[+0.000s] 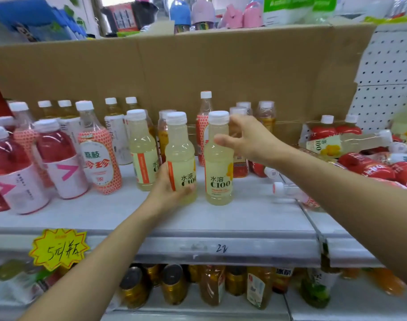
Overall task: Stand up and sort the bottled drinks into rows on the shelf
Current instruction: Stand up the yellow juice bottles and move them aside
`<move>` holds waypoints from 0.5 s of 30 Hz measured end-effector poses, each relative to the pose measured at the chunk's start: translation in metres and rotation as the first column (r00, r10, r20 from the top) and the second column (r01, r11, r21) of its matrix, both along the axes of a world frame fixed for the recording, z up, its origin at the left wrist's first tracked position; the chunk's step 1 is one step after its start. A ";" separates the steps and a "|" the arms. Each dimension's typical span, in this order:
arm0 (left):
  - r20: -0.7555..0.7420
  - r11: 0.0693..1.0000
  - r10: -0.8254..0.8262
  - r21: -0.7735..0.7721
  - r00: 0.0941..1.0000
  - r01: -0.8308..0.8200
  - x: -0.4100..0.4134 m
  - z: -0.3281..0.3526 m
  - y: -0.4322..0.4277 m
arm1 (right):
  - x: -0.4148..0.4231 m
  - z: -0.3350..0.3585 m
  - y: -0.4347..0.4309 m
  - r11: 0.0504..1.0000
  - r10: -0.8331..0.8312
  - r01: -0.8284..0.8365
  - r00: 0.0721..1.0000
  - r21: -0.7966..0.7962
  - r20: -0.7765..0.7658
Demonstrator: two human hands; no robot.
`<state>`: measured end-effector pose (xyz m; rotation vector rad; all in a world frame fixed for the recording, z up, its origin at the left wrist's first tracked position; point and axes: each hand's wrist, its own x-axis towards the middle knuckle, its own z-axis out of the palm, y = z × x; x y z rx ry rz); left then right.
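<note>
Row-forming step: left hand [169, 189] grips an upright C100 bottle [180, 144], right hand [247, 137] is spread, gripping nothing, at the second C100 bottle [218, 172]; next, probably the toppled C100 bottle [346, 142] at three o'clock.

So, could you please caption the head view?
Left hand grips one C100 bottle on the shelf; open right hand reaches beside a second C100 bottle.
</note>
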<state>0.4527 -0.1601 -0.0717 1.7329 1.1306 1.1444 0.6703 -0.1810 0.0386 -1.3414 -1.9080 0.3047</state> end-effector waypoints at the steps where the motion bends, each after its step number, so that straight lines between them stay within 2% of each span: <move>1: -0.013 1.000 0.022 0.009 1.000 -0.022 0.002 -0.002 -0.004 | 0.008 -0.002 -0.002 1.000 -0.007 0.007 1.000 -0.014 0.022; 3: -0.122 0.967 0.225 0.153 0.967 -0.206 0.005 0.000 -0.015 | 0.031 -0.007 -0.011 0.997 -0.065 0.066 0.996 -0.030 0.062; 5: -0.143 0.827 0.425 0.463 0.894 -0.319 0.013 0.008 -0.029 | 0.061 -0.012 -0.018 0.987 -0.150 0.155 0.983 -0.041 0.105; 7: -0.090 0.657 0.442 0.710 0.893 -0.253 0.032 0.024 -0.044 | 0.088 -0.016 -0.023 0.966 -0.225 0.245 0.955 -0.085 0.193; 8: -0.110 0.609 0.389 0.776 0.915 -0.166 0.044 0.031 -0.049 | 0.099 -0.017 -0.024 0.955 -0.242 0.274 0.940 -0.115 0.239; 10: -0.274 0.607 0.220 0.790 0.936 0.088 0.071 0.040 -0.054 | 0.116 -0.017 -0.022 0.939 -0.256 0.311 0.917 -0.147 0.305; 12: -0.470 0.677 0.076 0.672 0.880 0.300 0.100 0.044 -0.051 | 0.132 -0.016 -0.018 0.927 -0.277 0.346 0.891 -0.144 0.361; 15: -0.561 0.781 -0.007 0.513 0.828 0.355 0.140 0.043 -0.031 | 0.153 -0.018 -0.009 0.894 -0.296 0.415 0.831 -0.171 0.470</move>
